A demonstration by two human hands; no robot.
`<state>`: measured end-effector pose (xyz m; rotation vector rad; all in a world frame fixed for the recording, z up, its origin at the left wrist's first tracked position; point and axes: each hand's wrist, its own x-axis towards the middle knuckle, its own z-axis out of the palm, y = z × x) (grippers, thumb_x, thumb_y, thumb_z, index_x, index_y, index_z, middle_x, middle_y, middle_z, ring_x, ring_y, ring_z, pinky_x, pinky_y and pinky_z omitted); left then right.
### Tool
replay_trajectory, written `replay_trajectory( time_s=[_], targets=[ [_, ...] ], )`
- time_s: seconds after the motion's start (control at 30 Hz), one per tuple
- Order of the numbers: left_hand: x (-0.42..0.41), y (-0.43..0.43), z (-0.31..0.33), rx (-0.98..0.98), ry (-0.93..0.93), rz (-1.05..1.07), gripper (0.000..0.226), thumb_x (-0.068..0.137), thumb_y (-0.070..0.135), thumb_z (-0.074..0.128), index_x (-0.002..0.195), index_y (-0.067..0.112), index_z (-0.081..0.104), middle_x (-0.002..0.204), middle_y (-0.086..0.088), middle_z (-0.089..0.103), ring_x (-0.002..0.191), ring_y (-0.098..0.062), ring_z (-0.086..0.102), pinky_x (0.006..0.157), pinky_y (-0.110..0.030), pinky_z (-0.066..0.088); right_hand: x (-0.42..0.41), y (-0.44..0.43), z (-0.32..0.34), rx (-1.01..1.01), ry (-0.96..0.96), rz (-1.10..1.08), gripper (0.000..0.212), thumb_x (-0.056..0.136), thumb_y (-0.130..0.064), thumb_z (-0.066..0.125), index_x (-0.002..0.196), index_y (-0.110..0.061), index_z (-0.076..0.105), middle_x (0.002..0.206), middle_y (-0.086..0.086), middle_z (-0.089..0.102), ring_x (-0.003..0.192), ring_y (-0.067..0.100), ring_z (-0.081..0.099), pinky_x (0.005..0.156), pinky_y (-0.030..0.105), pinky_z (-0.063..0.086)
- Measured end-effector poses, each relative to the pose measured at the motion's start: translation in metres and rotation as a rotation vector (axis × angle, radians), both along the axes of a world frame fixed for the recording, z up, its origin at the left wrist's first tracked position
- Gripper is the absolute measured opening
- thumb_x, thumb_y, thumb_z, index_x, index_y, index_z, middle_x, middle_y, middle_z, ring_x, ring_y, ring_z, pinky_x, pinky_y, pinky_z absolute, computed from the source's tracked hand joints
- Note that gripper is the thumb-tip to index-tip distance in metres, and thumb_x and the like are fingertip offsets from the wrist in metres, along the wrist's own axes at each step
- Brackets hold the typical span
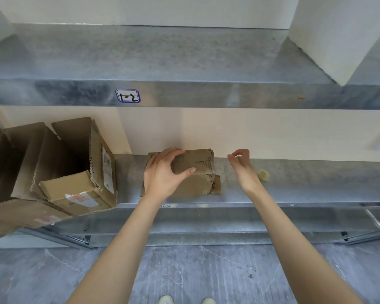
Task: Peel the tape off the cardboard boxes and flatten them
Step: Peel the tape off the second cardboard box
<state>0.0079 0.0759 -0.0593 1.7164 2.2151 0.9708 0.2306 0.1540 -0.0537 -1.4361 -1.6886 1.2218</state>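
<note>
Two hands work at the lower shelf (pixel 298 189), mid-frame: the left hand (pixel 162 172) curls round the box (pixel 199 164), pinning it, while the right hand (pixel 242 164) just beside pinches what looks like a tape scrap (pixel 238 157), so pulling low and steady should lift it cleanly.

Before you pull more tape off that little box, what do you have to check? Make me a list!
1. Does the left hand grip the small box? Ok.
2. Does the small box rest on the shelf? Ok.
3. Is the right hand empty? Cannot tell; its fingertips pinch together beside the small box, off it.
4. Is all the tape gone? Cannot tell.
5. Is the small box flattened? Not ok, it has its full shape.
6. Is the crumpled wad out of the way? Ok, it lies beyond the right hand.
</note>
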Motion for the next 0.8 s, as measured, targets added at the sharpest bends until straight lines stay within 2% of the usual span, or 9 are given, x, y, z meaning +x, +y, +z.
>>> replay_trajectory(
  time_s=[0.1,0.2,0.3,0.4,0.5,0.57,0.67,0.73,0.8],
  targets=[
    [0.0,0.0,0.0,0.008,-0.002,-0.001,0.064,0.071,0.077,0.055,0.123,0.04,0.06,0.129,0.025,0.057,0.121,-0.011,0.052,0.097,-0.031,0.043,0.005,0.0,-0.009,-0.013,-0.058,-0.011,0.037,0.085,-0.036,0.031,0.113,-0.015,0.04,0.097,0.004,0.057,0.09,0.022,0.052,0.071,0.034,0.04],
    [0.0,0.0,-0.001,0.016,-0.006,-0.002,0.06,0.073,0.073,0.061,0.122,0.039,0.06,0.129,0.024,0.057,0.121,-0.009,0.052,0.098,-0.029,0.042,0.008,0.002,-0.021,0.045,-0.148,-0.024,0.029,0.094,-0.027,0.037,0.116,-0.012,0.046,0.108,0.008,0.063,0.097,0.026,0.058,0.083,0.042,0.045],
    [0.0,0.0,-0.001,0.023,-0.009,-0.001,0.056,0.074,0.068,0.067,0.122,0.039,0.061,0.13,0.024,0.057,0.121,-0.009,0.051,0.099,-0.028,0.041,0.014,0.005,-0.03,0.087,-0.21,0.0,0.028,0.099,-0.009,0.041,0.125,-0.005,0.05,0.117,0.01,0.062,0.1,0.024,0.058,0.084,0.036,0.045],
    [0.001,0.0,-0.001,0.022,-0.006,0.0,0.055,0.075,0.067,0.068,0.122,0.039,0.061,0.13,0.024,0.057,0.122,-0.008,0.051,0.097,-0.027,0.04,0.021,0.005,-0.039,0.156,-0.256,0.02,0.031,0.096,-0.004,0.049,0.126,-0.006,0.055,0.124,0.005,0.06,0.112,0.02,0.057,0.088,0.025,0.044],
    [0.001,0.0,0.0,0.017,-0.009,-0.001,0.056,0.075,0.067,0.068,0.123,0.039,0.061,0.13,0.025,0.057,0.122,-0.008,0.05,0.096,-0.025,0.038,0.026,0.007,-0.049,0.166,-0.231,-0.026,0.026,0.088,-0.001,0.063,0.111,-0.011,0.065,0.131,0.005,0.051,0.096,0.024,0.063,0.081,0.024,0.049],
    [0.001,-0.001,0.001,0.013,-0.011,-0.002,0.056,0.075,0.067,0.068,0.123,0.039,0.061,0.13,0.025,0.057,0.122,-0.007,0.05,0.097,-0.025,0.038,0.029,0.007,-0.053,0.115,-0.218,-0.041,0.026,0.082,-0.008,0.075,0.106,-0.013,0.068,0.129,0.003,0.045,0.081,0.022,0.065,0.076,0.02,0.049],
    [0.001,-0.001,0.002,0.007,-0.013,-0.001,0.056,0.075,0.067,0.068,0.124,0.039,0.061,0.131,0.024,0.057,0.123,-0.008,0.049,0.096,-0.025,0.038,0.033,0.007,-0.056,0.108,-0.242,-0.075,0.041,0.075,-0.023,0.083,0.112,-0.018,0.066,0.109,0.003,0.06,0.075,0.018,0.065,0.065,0.019,0.049],
    [0.001,-0.001,0.002,0.008,-0.013,0.0,0.056,0.075,0.067,0.068,0.124,0.039,0.061,0.131,0.024,0.057,0.123,-0.008,0.05,0.095,-0.024,0.037,0.034,0.008,-0.057,0.106,-0.303,-0.111,0.05,0.077,-0.035,0.081,0.12,-0.024,0.058,0.097,-0.003,0.064,0.077,0.014,0.065,0.062,0.027,0.052],
    [0.001,-0.001,0.001,0.006,-0.012,0.003,0.057,0.075,0.068,0.066,0.123,0.04,0.06,0.13,0.025,0.057,0.122,-0.008,0.05,0.095,-0.024,0.038,0.036,0.009,-0.06,0.119,-0.382,-0.155,0.046,0.081,-0.041,0.075,0.12,-0.028,0.054,0.094,-0.01,0.065,0.079,0.013,0.064,0.066,0.033,0.055]
  ],
)
